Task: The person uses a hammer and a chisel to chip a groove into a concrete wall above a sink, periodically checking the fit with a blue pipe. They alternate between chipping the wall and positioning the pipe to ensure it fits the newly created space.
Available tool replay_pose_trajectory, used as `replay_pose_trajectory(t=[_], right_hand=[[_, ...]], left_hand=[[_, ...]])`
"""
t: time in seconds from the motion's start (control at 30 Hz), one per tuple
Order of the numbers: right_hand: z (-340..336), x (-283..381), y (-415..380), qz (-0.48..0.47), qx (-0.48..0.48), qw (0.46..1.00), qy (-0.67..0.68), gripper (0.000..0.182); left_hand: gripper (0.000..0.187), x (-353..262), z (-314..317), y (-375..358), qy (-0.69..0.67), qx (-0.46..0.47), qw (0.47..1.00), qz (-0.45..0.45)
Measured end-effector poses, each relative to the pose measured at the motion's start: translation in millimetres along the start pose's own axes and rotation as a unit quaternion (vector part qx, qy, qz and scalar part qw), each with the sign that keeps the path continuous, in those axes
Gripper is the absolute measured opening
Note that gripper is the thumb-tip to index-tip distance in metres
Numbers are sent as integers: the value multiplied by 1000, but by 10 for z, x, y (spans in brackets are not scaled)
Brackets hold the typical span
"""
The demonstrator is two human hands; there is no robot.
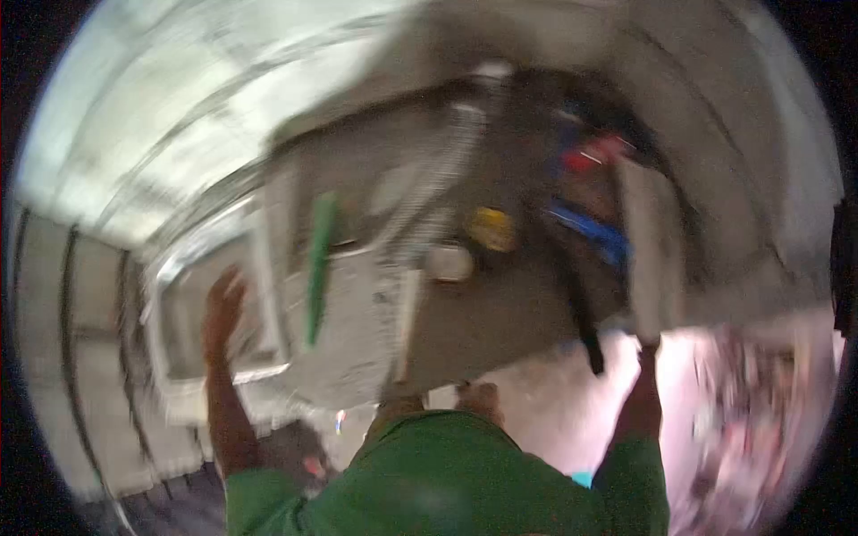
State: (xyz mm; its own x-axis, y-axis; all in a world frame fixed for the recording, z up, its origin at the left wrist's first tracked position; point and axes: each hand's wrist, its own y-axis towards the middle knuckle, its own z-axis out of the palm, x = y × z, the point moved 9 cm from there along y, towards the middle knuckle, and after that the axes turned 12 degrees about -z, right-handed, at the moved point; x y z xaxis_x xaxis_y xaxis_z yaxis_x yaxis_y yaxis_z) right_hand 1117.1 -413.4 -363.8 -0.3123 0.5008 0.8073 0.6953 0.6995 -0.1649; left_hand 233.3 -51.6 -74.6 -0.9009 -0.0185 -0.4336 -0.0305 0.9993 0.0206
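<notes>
The whole view is smeared by motion. My left hand (223, 308) reaches forward with its fingers stretched out, over a rectangular tray-like thing with a pale frame (271, 277). I see nothing in that hand. At the right, my right hand (649, 341) is at the near end of a long, flat, greyish board (652, 250) and appears to grip it; its fingers are mostly hidden. Beside the board lie a blue object (594, 234) and a long black strip (579, 308). A long green strip (322, 268) lies to the right of my left hand.
A grey work surface (500, 313) spreads ahead of me. On it are a yellow object (492, 230), a round whitish object (450, 263) and a narrow pale strip (408, 326). Farther back at the right is something red (594, 154). Blurred clutter (742, 411) fills the lower right.
</notes>
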Motion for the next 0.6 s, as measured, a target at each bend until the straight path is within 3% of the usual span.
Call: replay_pose_trajectory(t=[0.03, 0.07, 0.1, 0.17, 0.27, 0.3, 0.37, 0.4, 0.47, 0.5, 0.57, 0.6], right_hand=[[61, -162, 78, 20, 7, 1000, 20, 19], [137, -340, 157, 40, 5, 999, 32, 19], [224, -450, 183, 58, -3, 998, 38, 20], [306, -748, 207, 87, -26, 995, 42, 22], [325, -1061, 140, 108, -65, 990, 55, 24], [349, -1148, 77, 111, -74, 989, 60, 25], [413, -1290, -137, 120, -95, 986, 72, 27], [416, -1335, -234, 119, -111, 983, 82, 28], [412, -1342, -382, 94, -146, 979, 104, 30], [438, -1383, -432, 63, -163, 977, 125, 31], [513, -1816, -406, -58, -177, 964, 189, 33], [514, -1206, -760, 4, -253, 949, 187, 40]], left_hand=[[35, -15, -118, -172, -34, 22, 994, -101], [37, 158, -198, -282, 17, 1, 997, -73], [39, 180, -343, -438, 6, 18, 991, -135], [39, 226, -619, -739, 16, 5, 987, -161], [38, 414, -780, -937, 103, -18, 986, -131], [38, 537, -815, -918, 103, -22, 984, -142], [42, 821, -904, -867, -21, -47, 977, -209], [44, 441, -1024, -885, 18, -74, 991, -109], [44, 714, -982, -558, -32, -75, 984, -157], [43, 898, -994, -356, -78, -74, 973, -204], [42, 886, -1035, -21, -160, -104, 965, -181], [40, 989, -1016, 223, -162, -100, 966, -176]])
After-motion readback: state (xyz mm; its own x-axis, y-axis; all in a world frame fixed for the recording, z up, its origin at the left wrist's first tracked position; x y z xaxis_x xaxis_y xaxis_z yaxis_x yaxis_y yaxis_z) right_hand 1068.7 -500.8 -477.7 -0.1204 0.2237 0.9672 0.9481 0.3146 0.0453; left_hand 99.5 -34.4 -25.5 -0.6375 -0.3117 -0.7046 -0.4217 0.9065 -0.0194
